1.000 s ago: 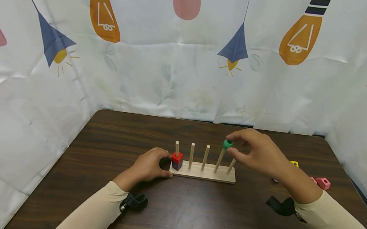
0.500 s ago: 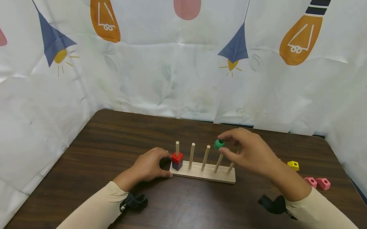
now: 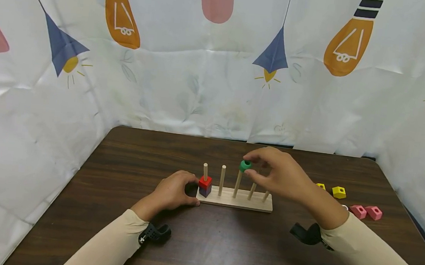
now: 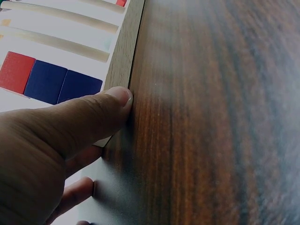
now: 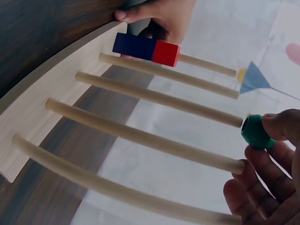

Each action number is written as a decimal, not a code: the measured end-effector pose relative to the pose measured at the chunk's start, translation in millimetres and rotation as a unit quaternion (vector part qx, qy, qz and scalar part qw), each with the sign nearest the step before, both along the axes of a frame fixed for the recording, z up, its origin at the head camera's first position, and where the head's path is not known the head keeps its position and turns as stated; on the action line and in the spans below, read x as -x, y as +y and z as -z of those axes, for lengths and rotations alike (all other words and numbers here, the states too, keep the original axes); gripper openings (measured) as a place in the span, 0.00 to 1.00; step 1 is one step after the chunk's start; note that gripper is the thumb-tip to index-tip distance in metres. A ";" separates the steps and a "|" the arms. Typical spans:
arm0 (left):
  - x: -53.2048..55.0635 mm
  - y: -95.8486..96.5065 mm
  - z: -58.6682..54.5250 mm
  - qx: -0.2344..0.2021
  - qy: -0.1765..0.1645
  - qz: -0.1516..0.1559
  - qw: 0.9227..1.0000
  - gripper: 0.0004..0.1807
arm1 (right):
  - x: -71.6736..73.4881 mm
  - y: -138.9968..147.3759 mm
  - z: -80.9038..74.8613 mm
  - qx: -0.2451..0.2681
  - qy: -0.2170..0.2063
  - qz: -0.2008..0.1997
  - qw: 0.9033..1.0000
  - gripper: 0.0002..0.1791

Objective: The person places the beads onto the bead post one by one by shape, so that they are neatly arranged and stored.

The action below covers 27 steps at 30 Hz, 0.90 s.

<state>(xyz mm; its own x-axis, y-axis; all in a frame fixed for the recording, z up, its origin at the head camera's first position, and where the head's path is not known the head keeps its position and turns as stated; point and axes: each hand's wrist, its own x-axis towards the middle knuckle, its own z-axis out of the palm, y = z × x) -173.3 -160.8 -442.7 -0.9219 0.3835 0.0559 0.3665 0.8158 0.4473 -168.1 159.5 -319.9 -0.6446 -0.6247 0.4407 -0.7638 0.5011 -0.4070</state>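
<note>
A wooden peg board [image 3: 234, 203] with several upright pegs lies on the table. On its leftmost peg two dark blue blocks [image 4: 62, 84] are stacked below a red block [image 3: 205, 182]. My left hand [image 3: 172, 191] grips the board's left end, thumb on the front edge and fingers round the end. Between thumb and fingers of my right hand [image 3: 283, 175] is a green bead [image 3: 245, 166], its hole showing. The bead is right at the tip of the middle peg [image 5: 161, 100]. The other pegs carry nothing. In the right wrist view, the lower fingers come close to the neighbouring peg's tip.
Right of the board lie yellow blocks [image 3: 339, 192] and pink blocks [image 3: 374, 213]. A small white piece [image 3: 345, 207] is partly hidden by my right wrist. A white cloth [image 3: 201, 84] printed with lamps hangs behind the dark wooden table [image 3: 137, 151].
My right hand has carried the green bead leftward, from above the fourth peg to the tip of the middle one. The left hand and the board have stayed still.
</note>
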 end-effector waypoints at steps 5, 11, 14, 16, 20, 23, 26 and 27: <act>-0.4 0.2 -0.9 0.000 -0.001 -0.001 1.000 0.29 | 1.4 -6.1 1.4 0.008 -0.003 -0.009 1.000 0.18; -0.7 0.0 -1.5 -0.004 -0.004 0.000 1.000 0.29 | 1.2 -14.9 1.7 0.019 -0.002 -0.014 1.000 0.18; -0.6 -0.4 -1.3 -0.004 -0.003 0.000 1.000 0.29 | 1.6 -19.3 2.0 0.023 -0.004 -0.013 1.000 0.17; -0.4 -0.6 -1.1 -0.003 -0.001 0.001 1.000 0.29 | 1.4 -21.8 2.2 0.025 -0.008 -0.009 1.000 0.17; -0.1 -1.0 -0.6 -0.001 0.001 0.001 1.000 0.29 | -0.6 -27.3 1.7 0.025 -0.029 0.006 0.999 0.17; 0.1 -1.1 -0.1 -0.002 0.001 0.002 1.000 0.29 | -2.5 -32.1 0.9 0.026 -0.047 0.017 0.998 0.18; 0.4 -1.1 0.2 -0.003 0.000 0.003 1.000 0.29 | -4.2 -36.9 0.6 0.030 -0.065 0.024 0.997 0.19; 0.4 -1.2 0.2 -0.004 0.000 0.004 1.000 0.29 | -4.6 -38.5 0.6 0.031 -0.070 0.027 0.997 0.19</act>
